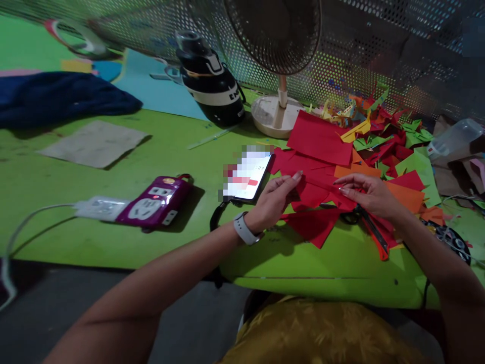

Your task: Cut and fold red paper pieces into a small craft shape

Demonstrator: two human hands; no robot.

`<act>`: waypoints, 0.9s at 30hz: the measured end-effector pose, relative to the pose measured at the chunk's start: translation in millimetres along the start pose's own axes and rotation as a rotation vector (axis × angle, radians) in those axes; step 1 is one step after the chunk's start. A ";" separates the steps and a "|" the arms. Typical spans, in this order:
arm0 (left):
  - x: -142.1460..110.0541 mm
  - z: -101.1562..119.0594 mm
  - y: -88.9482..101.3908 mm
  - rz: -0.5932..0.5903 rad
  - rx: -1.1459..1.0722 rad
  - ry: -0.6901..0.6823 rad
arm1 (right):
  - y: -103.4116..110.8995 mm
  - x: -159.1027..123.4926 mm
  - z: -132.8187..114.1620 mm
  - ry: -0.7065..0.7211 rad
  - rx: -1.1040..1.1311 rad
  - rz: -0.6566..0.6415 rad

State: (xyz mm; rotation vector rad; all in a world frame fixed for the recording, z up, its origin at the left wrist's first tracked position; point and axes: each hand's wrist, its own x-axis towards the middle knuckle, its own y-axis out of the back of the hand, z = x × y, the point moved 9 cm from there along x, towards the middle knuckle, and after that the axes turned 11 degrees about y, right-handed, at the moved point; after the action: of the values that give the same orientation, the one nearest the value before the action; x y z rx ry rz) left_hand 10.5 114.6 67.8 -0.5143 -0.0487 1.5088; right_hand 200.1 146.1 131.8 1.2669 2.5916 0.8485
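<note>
Between my two hands stretches a narrow red paper strip (320,183), hard to set apart from the red sheets beneath it. My left hand (276,196), with a pale watch on the wrist, pinches its left end between thumb and fingers. At the other end, my right hand (367,193) closes thumb and fingertips on the strip. Red paper pieces (316,230) lie under and in front of the hands. A cutter with an orange end (382,247) rests below my right hand, beside dark scissor-like handles (350,217) partly covered. The lit phone (248,177) lies left of my left hand.
A purple socket block (153,205) with a white plug sits at left. Behind stand a black bottle (212,83) and a fan (278,108). Coloured paper scraps (379,126) pile up at right near a clear plastic cup (456,136). The green table (303,265) ends close to my body.
</note>
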 end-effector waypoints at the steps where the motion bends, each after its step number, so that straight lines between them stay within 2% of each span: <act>1: -0.3 0.2 -0.2 -0.003 -0.001 0.000 | -0.7 -0.5 1.6 -0.011 0.023 -0.002; 9: -4.8 1.2 -7.6 -0.070 0.049 -0.040 | -3.6 -5.3 17.2 -0.132 0.186 0.033; 18: -8.7 10.1 -9.9 -0.087 0.121 -0.140 | -9.1 -6.3 19.2 -0.202 0.281 0.013; 24: -6.4 6.1 -11.1 -0.100 0.145 -0.142 | -9.7 -7.9 16.4 -0.159 0.232 0.012; 27: -6.4 3.8 -12.0 -0.124 0.141 -0.097 | 9.4 -7.6 13.4 -0.064 0.054 0.090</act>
State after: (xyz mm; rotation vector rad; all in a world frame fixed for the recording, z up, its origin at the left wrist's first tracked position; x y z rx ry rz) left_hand 19.9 109.8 77.2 -0.3192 -0.0480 1.4031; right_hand 216.0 150.7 124.8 1.4107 2.5413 0.7446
